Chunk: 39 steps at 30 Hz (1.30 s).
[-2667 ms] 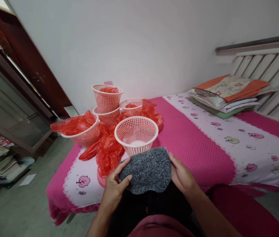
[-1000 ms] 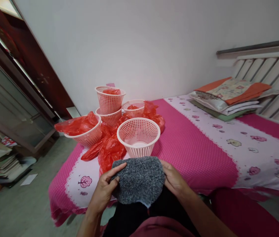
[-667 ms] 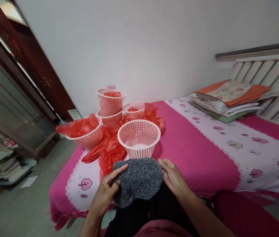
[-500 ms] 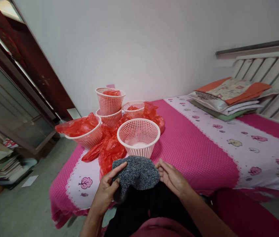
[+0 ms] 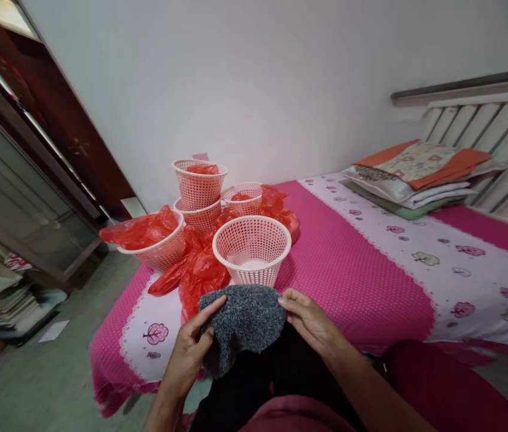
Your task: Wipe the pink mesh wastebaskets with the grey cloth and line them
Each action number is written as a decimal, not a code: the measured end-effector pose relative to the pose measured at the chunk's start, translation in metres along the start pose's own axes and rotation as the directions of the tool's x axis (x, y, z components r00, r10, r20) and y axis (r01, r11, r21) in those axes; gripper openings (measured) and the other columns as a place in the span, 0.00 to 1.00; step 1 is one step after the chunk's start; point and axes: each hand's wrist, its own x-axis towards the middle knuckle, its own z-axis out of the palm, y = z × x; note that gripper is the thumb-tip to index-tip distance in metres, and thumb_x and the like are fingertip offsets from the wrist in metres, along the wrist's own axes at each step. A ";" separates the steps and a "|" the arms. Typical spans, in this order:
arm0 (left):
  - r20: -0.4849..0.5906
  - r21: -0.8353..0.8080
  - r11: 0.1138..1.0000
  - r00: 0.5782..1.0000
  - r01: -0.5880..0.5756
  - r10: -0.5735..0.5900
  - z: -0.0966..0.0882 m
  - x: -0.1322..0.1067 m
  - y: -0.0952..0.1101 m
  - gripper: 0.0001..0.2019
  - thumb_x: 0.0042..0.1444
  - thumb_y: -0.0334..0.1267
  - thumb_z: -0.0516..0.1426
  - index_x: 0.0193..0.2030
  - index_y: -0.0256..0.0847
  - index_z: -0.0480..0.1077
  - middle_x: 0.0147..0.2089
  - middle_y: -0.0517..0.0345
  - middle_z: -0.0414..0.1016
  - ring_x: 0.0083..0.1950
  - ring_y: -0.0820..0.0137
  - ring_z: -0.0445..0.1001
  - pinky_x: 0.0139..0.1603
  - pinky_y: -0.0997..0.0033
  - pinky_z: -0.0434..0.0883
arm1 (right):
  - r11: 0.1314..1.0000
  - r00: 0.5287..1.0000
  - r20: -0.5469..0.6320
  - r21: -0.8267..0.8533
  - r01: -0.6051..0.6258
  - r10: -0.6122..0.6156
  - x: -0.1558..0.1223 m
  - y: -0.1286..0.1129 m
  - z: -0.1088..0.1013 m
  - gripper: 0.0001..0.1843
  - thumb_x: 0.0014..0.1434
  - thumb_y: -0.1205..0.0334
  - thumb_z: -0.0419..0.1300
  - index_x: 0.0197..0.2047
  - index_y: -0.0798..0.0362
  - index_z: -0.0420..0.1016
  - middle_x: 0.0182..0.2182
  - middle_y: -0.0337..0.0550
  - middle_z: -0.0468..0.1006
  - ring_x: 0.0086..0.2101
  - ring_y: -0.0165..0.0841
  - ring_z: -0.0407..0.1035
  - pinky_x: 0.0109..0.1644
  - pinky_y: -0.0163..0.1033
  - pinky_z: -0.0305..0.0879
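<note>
A dark grey, speckled piece of thick cloth (image 5: 247, 318) hangs over my lap; its exact kind is not clear. My left hand (image 5: 197, 342) grips its left side, thumb in front and fingers partly hidden behind. At the upper right edge my right hand (image 5: 305, 315) pinches the cloth between thumb and fingertips. Just beyond it stands a pink mesh plastic basket (image 5: 252, 246) with nothing inside. Crumpled red plastic bags (image 5: 204, 270) lie to the left of this basket.
More pink baskets with red plastic in them stand behind: a stacked pair (image 5: 200, 186), one at left (image 5: 166, 251) and one behind (image 5: 245, 204). All rest on a bed with a pink patterned sheet (image 5: 348, 276). Folded textiles (image 5: 420, 171) are piled by the headboard (image 5: 483, 132).
The cloth has been spread wider and flatter, its lower left part hanging further down. My right fingers have shifted slightly left and up onto its edge. The baskets have stayed put.
</note>
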 end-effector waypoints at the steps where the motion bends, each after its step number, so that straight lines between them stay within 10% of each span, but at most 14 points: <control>1: -0.005 -0.015 1.000 1.000 0.008 -0.008 0.000 0.000 -0.001 0.30 0.60 0.54 0.66 0.67 0.46 0.78 0.69 0.48 0.77 0.72 0.48 0.73 0.77 0.46 0.65 | 1.000 1.000 -0.011 -0.022 0.013 -0.013 0.001 -0.003 0.001 0.25 0.48 0.42 0.80 0.30 0.51 0.75 0.26 0.34 0.74 0.29 0.29 0.66 0.37 0.37 0.60; 7: -0.022 -0.012 1.000 1.000 0.000 0.000 0.003 0.000 -0.004 0.27 0.63 0.54 0.64 0.67 0.47 0.78 0.69 0.49 0.78 0.74 0.50 0.71 0.79 0.47 0.61 | 0.985 0.994 0.036 -0.142 -0.102 0.108 0.003 0.015 0.000 0.29 0.44 0.40 0.81 0.27 0.51 0.73 0.23 0.33 0.71 0.27 0.29 0.61 0.35 0.37 0.54; 16: -0.054 -0.059 0.998 0.998 0.009 -0.013 0.004 -0.004 -0.004 0.30 0.62 0.54 0.65 0.68 0.46 0.77 0.71 0.48 0.75 0.75 0.48 0.69 0.78 0.45 0.63 | 0.992 0.992 -0.034 0.015 0.124 -0.123 0.004 -0.017 0.008 0.23 0.52 0.44 0.79 0.30 0.50 0.73 0.26 0.35 0.73 0.30 0.32 0.65 0.39 0.39 0.61; 22: -0.036 -0.085 0.996 0.999 0.034 -0.037 0.006 -0.005 -0.009 0.30 0.61 0.54 0.66 0.68 0.46 0.77 0.71 0.47 0.76 0.74 0.48 0.71 0.77 0.46 0.63 | 1.000 0.998 0.056 0.028 -0.007 0.005 -0.001 0.006 0.004 0.22 0.50 0.46 0.81 0.34 0.50 0.78 0.31 0.39 0.80 0.34 0.35 0.72 0.45 0.42 0.66; 32: -0.107 -0.334 0.938 0.985 0.090 -0.133 0.014 0.004 -0.011 0.34 0.54 0.54 0.71 0.65 0.42 0.79 0.68 0.41 0.78 0.69 0.47 0.76 0.72 0.48 0.71 | 0.940 0.960 -0.049 -0.219 0.260 -0.277 0.001 -0.045 0.013 0.24 0.47 0.51 0.81 0.27 0.49 0.70 0.25 0.33 0.68 0.29 0.30 0.60 0.34 0.37 0.57; 39: -0.137 0.024 0.999 0.990 -0.038 0.041 0.018 0.008 -0.002 0.35 0.54 0.52 0.71 0.68 0.45 0.77 0.69 0.47 0.78 0.71 0.50 0.74 0.73 0.51 0.69 | 0.889 0.913 -0.045 -0.250 0.383 -0.405 0.004 -0.057 0.017 0.14 0.52 0.55 0.76 0.35 0.47 0.76 0.31 0.36 0.75 0.33 0.33 0.65 0.38 0.39 0.61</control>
